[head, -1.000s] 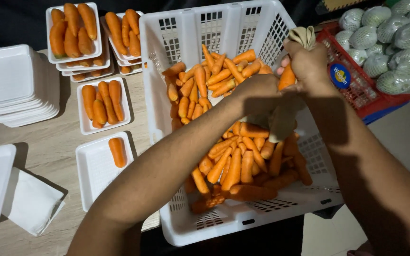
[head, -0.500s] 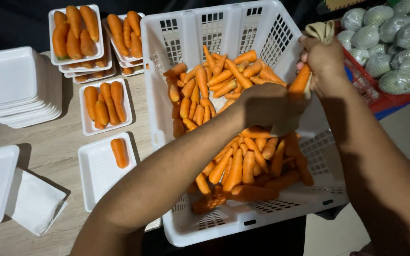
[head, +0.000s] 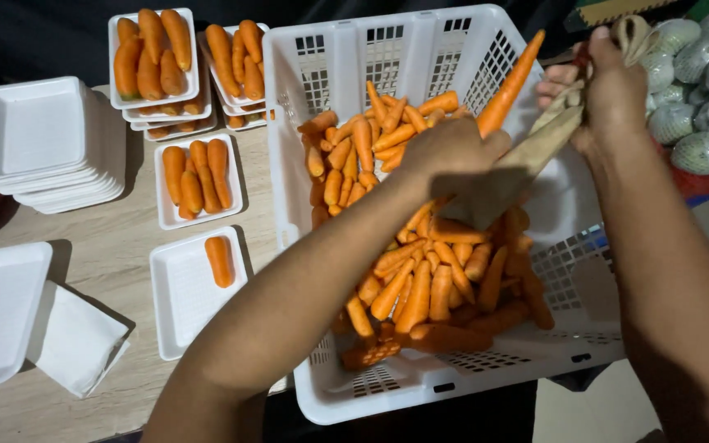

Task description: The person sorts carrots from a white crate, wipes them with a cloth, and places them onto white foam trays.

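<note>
A white plastic crate [head: 305, 205] holds a heap of loose carrots [head: 428, 279]. My left hand [head: 449, 152] reaches over the crate and grips the lower end of a long carrot [head: 512, 80], which points up to the right. My right hand [head: 609, 90] is above the crate's right rim, shut on the cloth-wrapped handle of a knife whose broad tan blade [head: 519, 168] slants down toward the left hand, next to the carrot. Where blade and carrot meet is hidden behind my left hand.
Left of the crate on the wooden table lie a foam tray with one carrot [head: 219, 261], a tray with three carrots [head: 197, 172], stacked filled trays [head: 153, 49], a stack of empty foam trays [head: 38, 131] and two more empty trays [head: 2, 316]. Net-wrapped pale vegetables [head: 703, 90] sit at the right.
Both hands have shifted up and to the right. The long carrot now sticks out above my left hand, and the blade lies more across the crate's middle.
</note>
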